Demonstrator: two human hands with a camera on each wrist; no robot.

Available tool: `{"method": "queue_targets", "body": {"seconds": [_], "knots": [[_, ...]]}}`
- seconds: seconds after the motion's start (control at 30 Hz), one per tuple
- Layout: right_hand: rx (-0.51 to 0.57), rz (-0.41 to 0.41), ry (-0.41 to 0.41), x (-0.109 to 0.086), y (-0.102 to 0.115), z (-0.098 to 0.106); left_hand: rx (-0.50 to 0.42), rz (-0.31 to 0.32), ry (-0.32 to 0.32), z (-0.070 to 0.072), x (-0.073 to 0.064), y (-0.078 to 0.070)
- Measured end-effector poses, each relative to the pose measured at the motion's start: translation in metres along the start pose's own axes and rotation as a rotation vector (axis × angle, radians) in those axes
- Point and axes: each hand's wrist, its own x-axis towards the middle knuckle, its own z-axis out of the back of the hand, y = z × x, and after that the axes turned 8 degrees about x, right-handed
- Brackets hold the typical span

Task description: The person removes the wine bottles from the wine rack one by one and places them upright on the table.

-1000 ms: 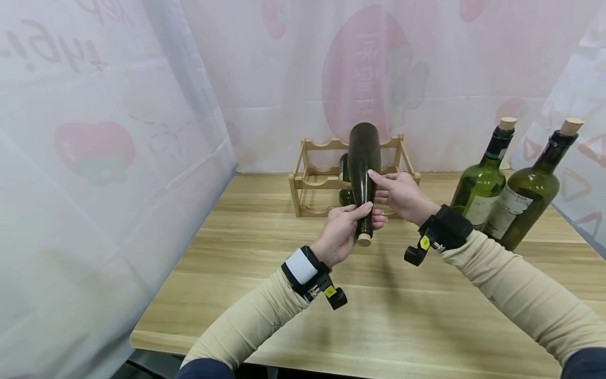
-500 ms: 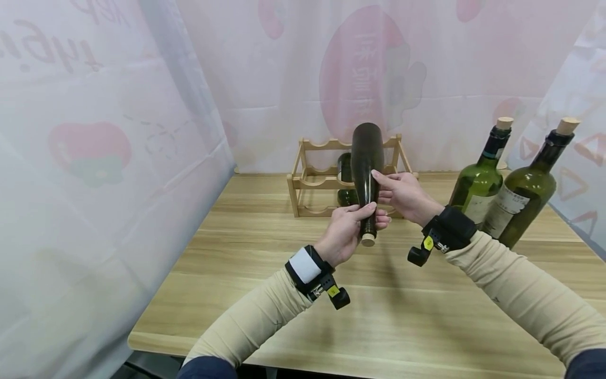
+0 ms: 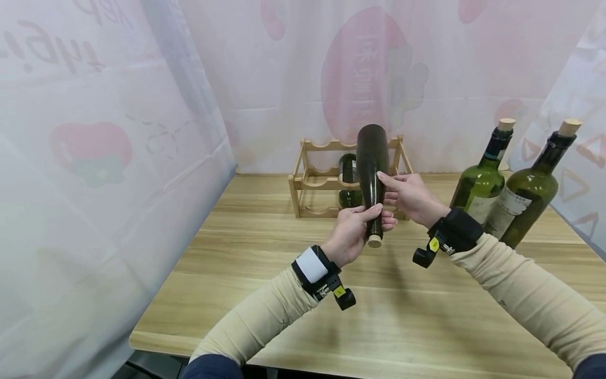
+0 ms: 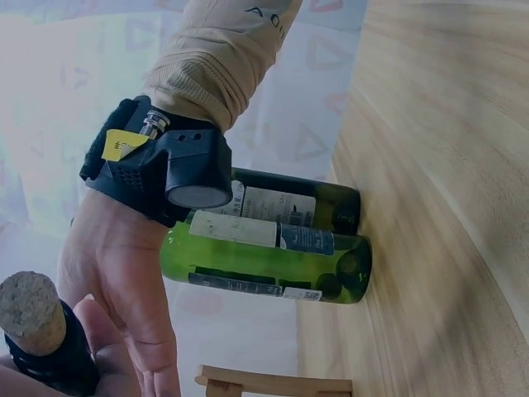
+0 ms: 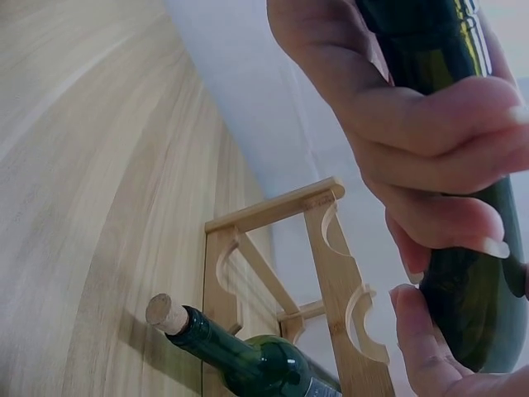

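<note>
No txt legible: btl labels (image 4: 235,227) & yellow wrist tag (image 4: 122,145) too sm./blurred, curtain lettering (image 3: 41,48) too faint.

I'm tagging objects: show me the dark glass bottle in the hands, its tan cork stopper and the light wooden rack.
Dark glass bottle (image 3: 371,162), head view: on its body.
Tan cork stopper (image 4: 30,304), left wrist view: on its end face.
Light wooden rack (image 3: 326,185), head view: upper front rail.

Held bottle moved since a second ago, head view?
Yes. The held bottle has shifted right against the rack, uncovering more of the racked bottle.
</note>
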Motion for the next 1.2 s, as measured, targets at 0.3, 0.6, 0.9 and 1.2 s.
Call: {"method": "queue_targets", "body": {"seconds": [0.3,0.6,0.9,1.2], "knots": [[-0.001,-0.016,0.008,-0.002,0.001,0.006,0.006,-0.003,0.01,-0.003,0.0,0.001],[0.01,-0.008,0.022,-0.005,0.002,0.01,0.005,0.002,0.028,-0.007,0.002,0.005],[0.059,0.01,0.015,-0.008,0.002,0.014,0.009,-0.003,0.032,-0.012,0.004,0.007],[0.069,-0.001,-0.005,-0.014,0.004,0.02,0.025,0.002,0.044,-0.017,0.004,0.008]]}}
